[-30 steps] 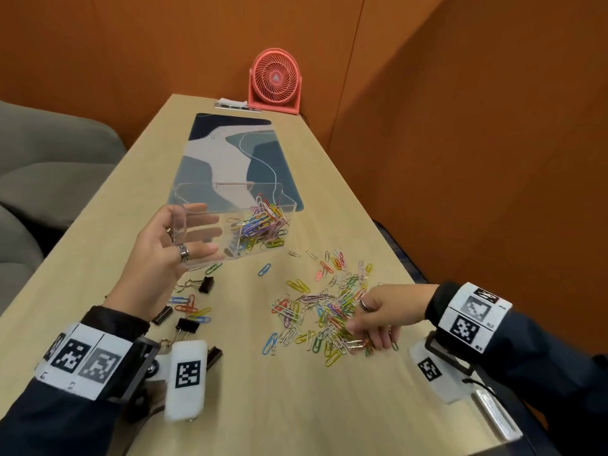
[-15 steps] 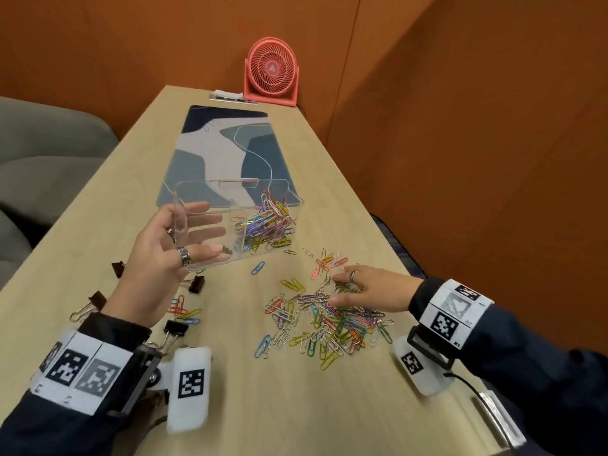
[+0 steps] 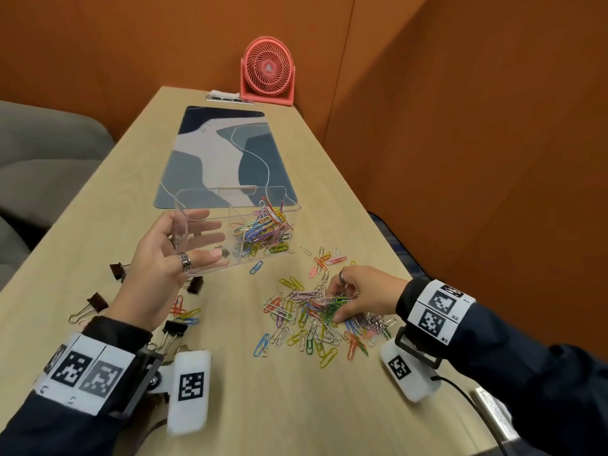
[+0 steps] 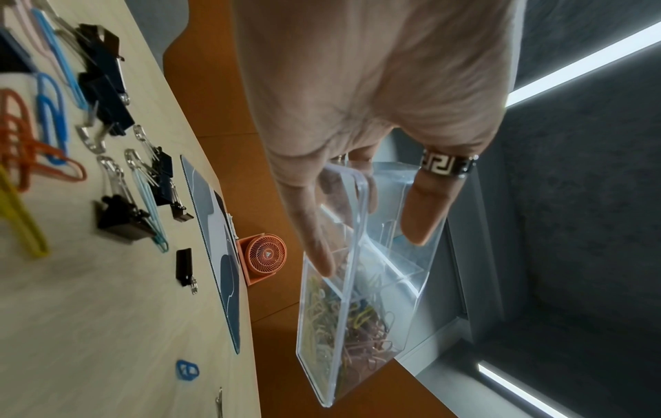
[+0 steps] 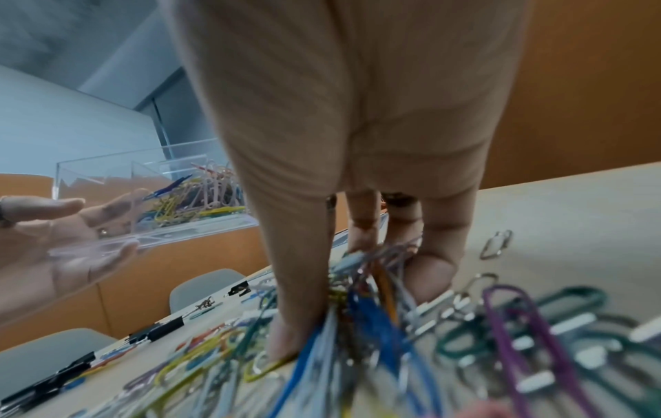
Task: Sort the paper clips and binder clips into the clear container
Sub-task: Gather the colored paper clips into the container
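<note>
My left hand (image 3: 184, 255) holds the clear container (image 3: 283, 212) tilted above the table, thumb over its near wall and fingers under it; the container (image 4: 361, 297) and my left hand (image 4: 357, 215) also show in the left wrist view. Its right compartment holds a heap of coloured paper clips (image 3: 263, 230). My right hand (image 3: 339, 302) pinches a bunch of paper clips (image 5: 365, 285) out of the loose pile (image 3: 316, 317) on the table. Black binder clips (image 3: 118, 270) lie under and left of my left arm.
A patterned blue mat (image 3: 227, 159) lies behind the container, and a pink fan (image 3: 268, 74) stands at the table's far end. An orange wall runs along the right edge. A grey seat (image 3: 42, 159) is at the left.
My right hand moved from the far side of the pile back toward its middle and closed its fingers on a bunch of clips. The container stayed held up in my left hand.
</note>
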